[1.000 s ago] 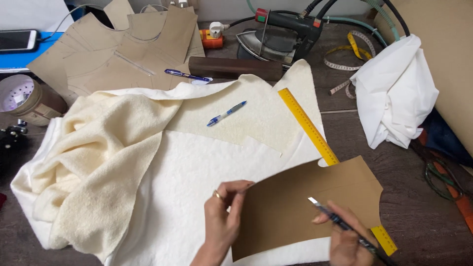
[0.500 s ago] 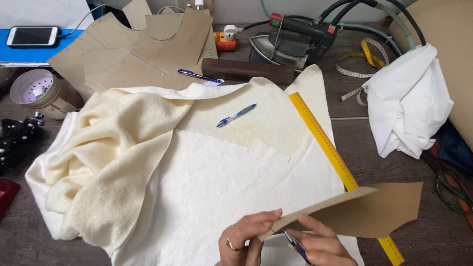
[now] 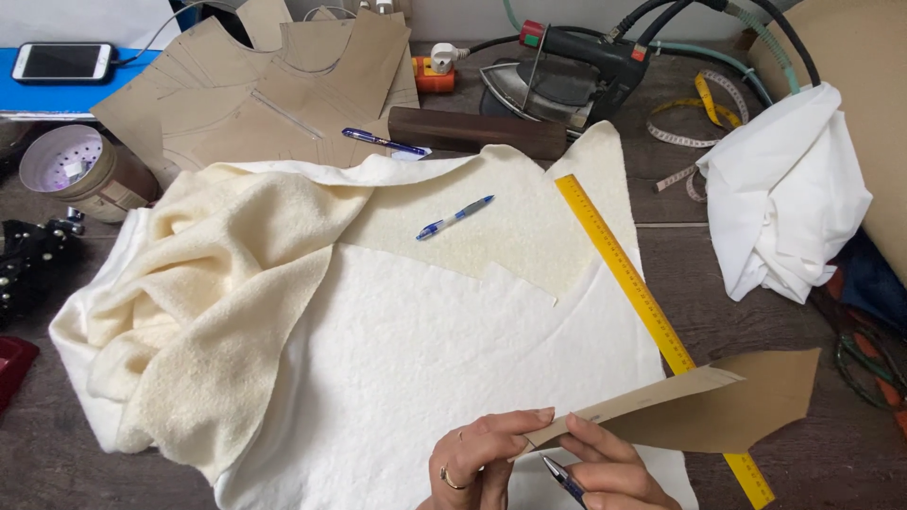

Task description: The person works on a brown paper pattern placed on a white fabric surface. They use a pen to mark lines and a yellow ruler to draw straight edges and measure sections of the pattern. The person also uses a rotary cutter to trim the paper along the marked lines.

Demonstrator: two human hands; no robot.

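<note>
The brown cardboard pattern piece (image 3: 718, 406), which a second ago lay flat on the white fleecy fabric (image 3: 425, 359) with the left hand (image 3: 477, 453) pressing it, is now lifted off and tilted nearly edge-on above the cloth's lower right corner, over the yellow ruler (image 3: 624, 264). Left hand fingers pinch its near edge; the right hand (image 3: 605, 467) is curled around a dark blue pen (image 3: 564, 480) and supports the card from below. Judging by this, tracing there has paused, as the pattern is off the cloth.
</note>
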